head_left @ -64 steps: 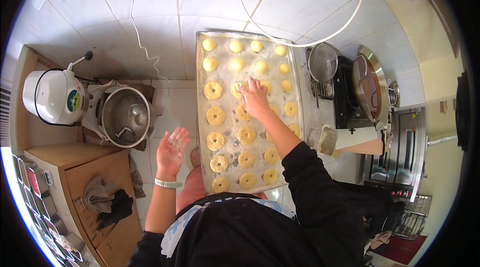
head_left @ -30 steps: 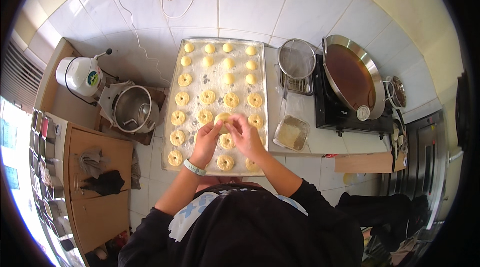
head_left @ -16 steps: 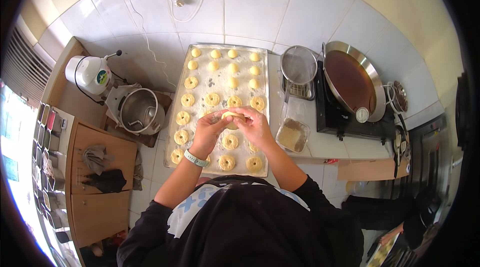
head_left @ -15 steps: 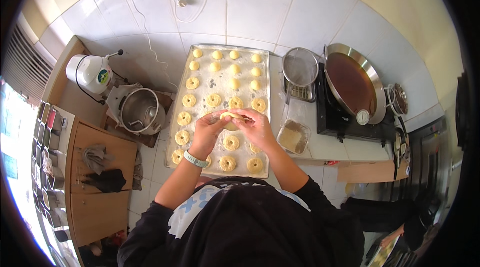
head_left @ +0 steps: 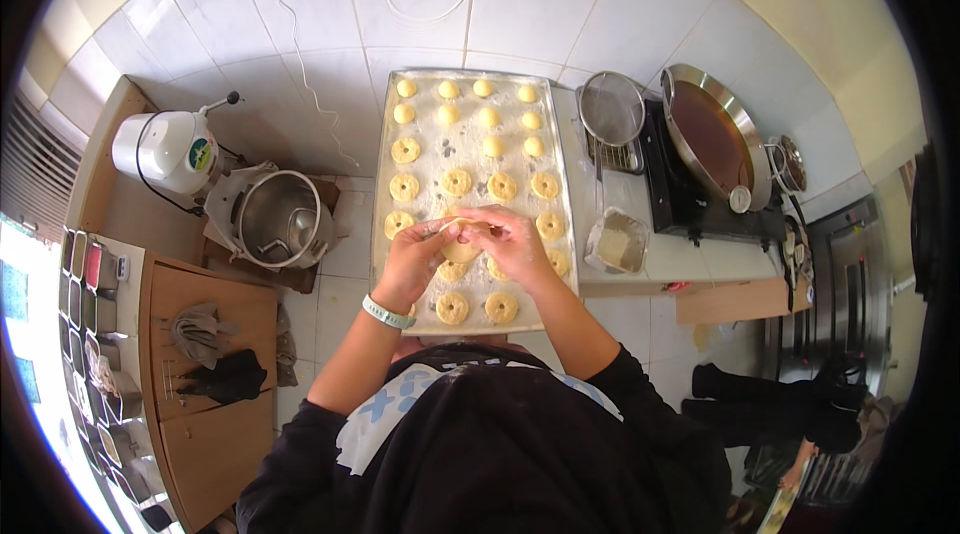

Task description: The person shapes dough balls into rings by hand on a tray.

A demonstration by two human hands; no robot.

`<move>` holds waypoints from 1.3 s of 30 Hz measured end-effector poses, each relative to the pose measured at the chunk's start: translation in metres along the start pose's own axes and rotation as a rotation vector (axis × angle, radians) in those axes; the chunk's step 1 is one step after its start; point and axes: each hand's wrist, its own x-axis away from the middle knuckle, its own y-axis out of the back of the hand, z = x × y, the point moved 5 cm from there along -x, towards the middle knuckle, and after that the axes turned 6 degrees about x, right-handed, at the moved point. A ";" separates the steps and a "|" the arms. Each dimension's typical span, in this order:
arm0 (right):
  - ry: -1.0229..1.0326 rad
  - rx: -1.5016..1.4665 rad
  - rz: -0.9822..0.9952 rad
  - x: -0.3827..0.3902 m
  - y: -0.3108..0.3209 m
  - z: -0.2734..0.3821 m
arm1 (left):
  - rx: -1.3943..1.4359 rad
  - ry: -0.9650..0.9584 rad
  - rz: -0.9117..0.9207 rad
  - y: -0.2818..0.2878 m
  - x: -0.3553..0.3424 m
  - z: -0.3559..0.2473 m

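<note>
Both my hands hold one soft pale-yellow dough piece [head_left: 461, 250] over the middle of a floured metal tray [head_left: 426, 160]. My left hand [head_left: 416, 256], with a pale watch band on its wrist, pinches the dough's left side between thumb and fingers. From the other side my right hand [head_left: 510, 242] grips it, fingers bent over the top edge. Part of the dough is hidden behind the fingertips. Several dough rings [head_left: 405, 187] lie in rows on the tray, around and beneath my hands. Small round dough balls [head_left: 448, 90] sit at its far end.
At the right, a wide pan of brown oil [head_left: 708, 134] with a dial thermometer [head_left: 739, 199] sits on a black stove [head_left: 690, 219]. Beside it are a mesh strainer [head_left: 612, 108] and a flour container [head_left: 617, 242]. A mixer [head_left: 165, 152] and its metal bowl [head_left: 281, 219] stand left. Someone in black [head_left: 780, 406] is lower right.
The view has shifted, so the tray and stove appear farther right and slightly higher. Both hands keep their hold on the dough, and more of it shows below the fingers.
</note>
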 end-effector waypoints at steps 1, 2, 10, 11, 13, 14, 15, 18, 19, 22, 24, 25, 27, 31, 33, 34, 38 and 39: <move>0.023 0.112 0.007 0.003 -0.010 0.005 | 0.006 0.014 0.004 0.007 0.003 -0.003; 0.046 0.223 0.015 0.006 -0.020 0.007 | 0.000 -0.006 0.017 0.014 0.005 -0.008; -0.046 0.065 -0.132 0.023 -0.069 0.004 | -0.141 0.210 0.105 0.041 0.020 -0.034; 0.010 0.114 -0.154 0.026 -0.072 0.004 | -0.135 0.184 0.083 0.047 0.021 -0.039; -0.058 0.028 -0.200 0.035 -0.066 -0.006 | -0.135 0.190 0.076 0.052 0.025 -0.041; -0.116 -0.059 -0.218 0.039 -0.064 -0.012 | -0.145 0.211 0.099 0.052 0.025 -0.040; -0.135 -0.076 -0.260 0.042 -0.064 -0.014 | -0.154 0.229 0.121 0.051 0.026 -0.040; -0.063 0.122 -0.260 0.046 -0.081 -0.015 | -0.153 0.338 0.191 0.050 0.032 -0.032; -0.062 0.126 -0.270 0.049 -0.083 -0.011 | -0.154 0.342 0.200 0.051 0.034 -0.033; -0.094 0.007 -0.258 0.052 -0.081 -0.001 | -0.109 0.266 0.144 0.052 0.034 -0.041; -0.144 0.001 -0.288 0.050 -0.076 -0.003 | -0.154 0.303 0.143 0.052 0.035 -0.041; -0.140 0.008 -0.279 0.049 -0.078 -0.001 | -0.147 0.293 0.142 0.052 0.034 -0.041; -0.138 0.089 -0.203 0.047 -0.087 0.004 | -0.237 0.349 0.191 0.052 0.033 -0.036; -0.146 0.002 -0.219 0.046 -0.071 -0.006 | -0.180 0.232 0.126 0.052 0.029 -0.041; -0.139 0.010 -0.250 0.044 -0.060 -0.008 | -0.191 0.312 0.132 0.045 0.031 -0.036; -0.138 0.010 -0.243 0.042 -0.057 -0.010 | -0.189 0.306 0.128 0.043 0.028 -0.032; -0.156 0.012 -0.103 0.036 -0.046 -0.011 | -0.178 0.228 0.106 0.032 0.014 -0.021; -0.157 0.019 -0.145 0.035 -0.031 -0.013 | -0.121 0.163 0.076 0.027 0.010 -0.020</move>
